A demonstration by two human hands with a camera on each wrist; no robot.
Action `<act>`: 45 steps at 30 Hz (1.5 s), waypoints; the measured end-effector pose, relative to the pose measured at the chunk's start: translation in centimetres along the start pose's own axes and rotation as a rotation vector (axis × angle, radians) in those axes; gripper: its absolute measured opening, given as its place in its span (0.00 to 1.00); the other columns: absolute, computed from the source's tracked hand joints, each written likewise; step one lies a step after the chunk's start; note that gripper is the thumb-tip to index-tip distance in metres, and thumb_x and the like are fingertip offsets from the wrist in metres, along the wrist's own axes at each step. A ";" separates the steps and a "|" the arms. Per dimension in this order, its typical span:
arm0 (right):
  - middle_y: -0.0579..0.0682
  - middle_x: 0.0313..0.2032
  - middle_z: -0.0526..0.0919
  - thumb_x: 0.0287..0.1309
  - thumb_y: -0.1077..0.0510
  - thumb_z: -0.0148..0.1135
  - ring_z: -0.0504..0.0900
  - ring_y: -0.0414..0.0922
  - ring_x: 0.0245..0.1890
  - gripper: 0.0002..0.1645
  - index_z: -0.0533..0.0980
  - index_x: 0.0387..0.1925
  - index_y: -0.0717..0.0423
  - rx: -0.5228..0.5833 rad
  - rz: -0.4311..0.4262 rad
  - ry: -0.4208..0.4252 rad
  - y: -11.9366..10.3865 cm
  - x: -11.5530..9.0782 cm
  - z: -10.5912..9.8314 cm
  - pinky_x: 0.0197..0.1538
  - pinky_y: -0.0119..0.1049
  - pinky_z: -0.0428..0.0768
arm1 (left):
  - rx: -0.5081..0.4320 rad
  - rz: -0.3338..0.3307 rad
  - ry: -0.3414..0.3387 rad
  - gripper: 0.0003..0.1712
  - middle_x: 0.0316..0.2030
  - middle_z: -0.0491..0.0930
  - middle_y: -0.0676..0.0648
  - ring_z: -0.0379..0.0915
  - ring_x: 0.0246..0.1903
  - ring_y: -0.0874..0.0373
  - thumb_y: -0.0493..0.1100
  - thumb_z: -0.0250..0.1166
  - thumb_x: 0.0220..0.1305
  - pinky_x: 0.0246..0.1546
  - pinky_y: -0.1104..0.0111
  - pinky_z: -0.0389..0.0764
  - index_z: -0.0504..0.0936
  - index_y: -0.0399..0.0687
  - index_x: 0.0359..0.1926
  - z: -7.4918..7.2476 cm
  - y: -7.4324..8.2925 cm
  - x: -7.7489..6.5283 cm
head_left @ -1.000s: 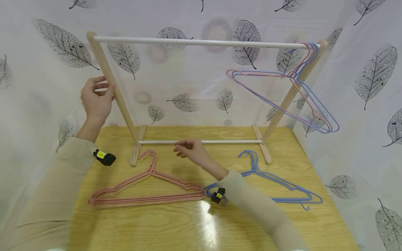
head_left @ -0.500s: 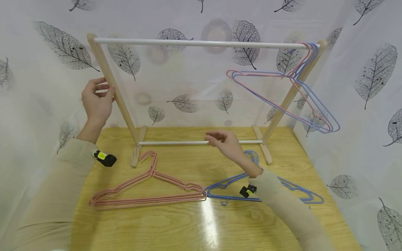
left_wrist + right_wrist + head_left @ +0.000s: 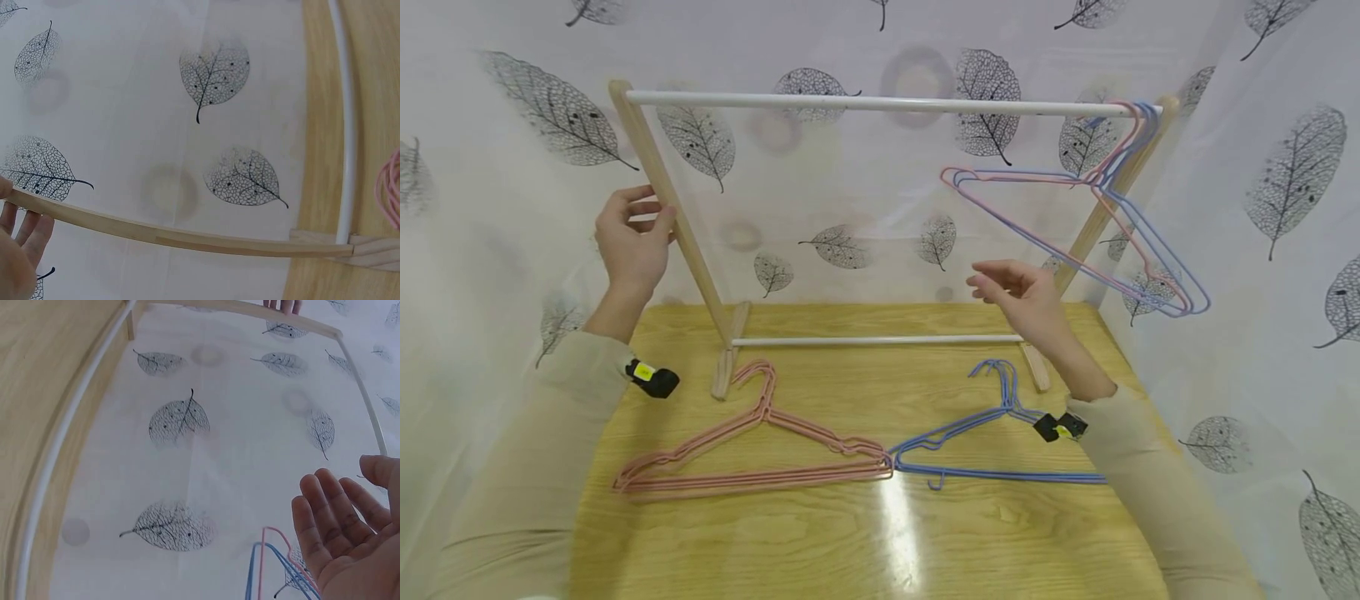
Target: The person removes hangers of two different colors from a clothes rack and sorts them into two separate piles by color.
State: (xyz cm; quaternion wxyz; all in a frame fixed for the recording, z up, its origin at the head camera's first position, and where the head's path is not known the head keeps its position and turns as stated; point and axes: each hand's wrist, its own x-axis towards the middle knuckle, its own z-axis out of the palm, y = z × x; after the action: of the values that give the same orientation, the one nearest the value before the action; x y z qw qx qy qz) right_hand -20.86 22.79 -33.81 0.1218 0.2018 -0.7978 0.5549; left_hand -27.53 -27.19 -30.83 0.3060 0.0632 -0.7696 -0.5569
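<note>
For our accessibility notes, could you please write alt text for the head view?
A left hand grips the left leg of a wooden rack on a table, while the open right hand reaches toward hangers on the top rail. Pink hangers and blue hangers lie flat in front.

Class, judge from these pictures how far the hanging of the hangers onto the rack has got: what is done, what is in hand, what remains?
Done: several pink and blue hangers hang at the right end of the top rail. In hand: the left hand holds the rack's left post; the right hand, open and holding nothing, is raised near the hung ones. Left: the pink pile and the blue pile lie on the table.
</note>
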 end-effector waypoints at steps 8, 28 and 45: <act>0.24 0.37 0.89 0.72 0.58 0.67 0.88 0.26 0.34 0.14 0.86 0.55 0.59 -0.137 0.003 0.128 -1.6 1.5 -5.5 0.41 0.16 0.88 | -0.002 -0.001 -0.001 0.19 0.37 0.76 0.65 0.75 0.31 0.71 0.43 0.67 0.73 0.35 0.88 0.86 0.82 0.51 0.63 0.1 -0.1 0.2; 0.15 0.31 0.83 0.70 0.52 0.68 0.81 0.18 0.31 0.22 0.85 0.55 0.65 -0.442 0.047 0.383 -2.4 3.6 -13.5 0.38 0.10 0.78 | 0.012 0.018 0.002 0.19 0.36 0.76 0.66 0.75 0.30 0.73 0.43 0.67 0.73 0.34 0.89 0.85 0.82 0.50 0.62 0.2 0.2 0.0; 0.09 0.26 0.77 0.68 0.50 0.69 0.78 0.16 0.29 0.23 0.86 0.52 0.65 -0.494 0.077 0.422 -1.5 3.7 -14.3 0.38 0.12 0.74 | 0.002 0.029 0.012 0.19 0.36 0.76 0.67 0.75 0.30 0.73 0.42 0.67 0.73 0.34 0.89 0.86 0.83 0.49 0.62 0.0 -0.1 0.1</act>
State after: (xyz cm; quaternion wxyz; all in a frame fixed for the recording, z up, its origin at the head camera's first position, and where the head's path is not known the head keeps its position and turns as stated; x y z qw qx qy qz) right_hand -23.91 34.99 -25.94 0.3089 0.0166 -0.8724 0.3786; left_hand -27.63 -27.23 -30.91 0.3186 0.0554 -0.7691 -0.5512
